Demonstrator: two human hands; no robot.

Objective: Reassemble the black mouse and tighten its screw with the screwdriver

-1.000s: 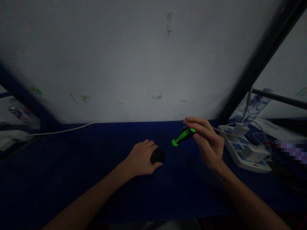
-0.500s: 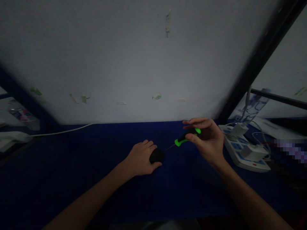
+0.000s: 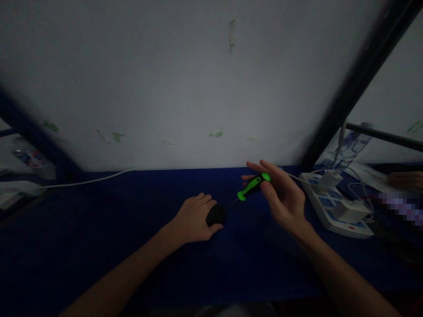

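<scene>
My left hand (image 3: pixel 194 220) is wrapped round a black rounded object (image 3: pixel 217 215), shaped like a computer mouse, and holds it against the blue tabletop (image 3: pixel 158 273). A screwdriver (image 3: pixel 254 186) with a green and black handle leans to the right, its thin shaft reaching the right end of the black object. Whether the tip sits in a hole or only touches the surface is too dark to tell. My right hand (image 3: pixel 286 196) has the handle between thumb and fingers near its butt end, the other fingers stretched out behind it.
On the right lies a white power strip (image 3: pixel 335 211) with plugged-in chargers and cables. Behind it stands a clear plastic bottle (image 3: pixel 355 143), and another person's hand (image 3: pixel 406 179) shows at the right edge. A white cable (image 3: pixel 89 181) runs along the left; a wall (image 3: pixel 185 88) closes the back.
My right fingers have loosened and spread, and the screwdriver handle has shifted slightly left. Another person's hand has appeared at the right edge. My left hand keeps its place.
</scene>
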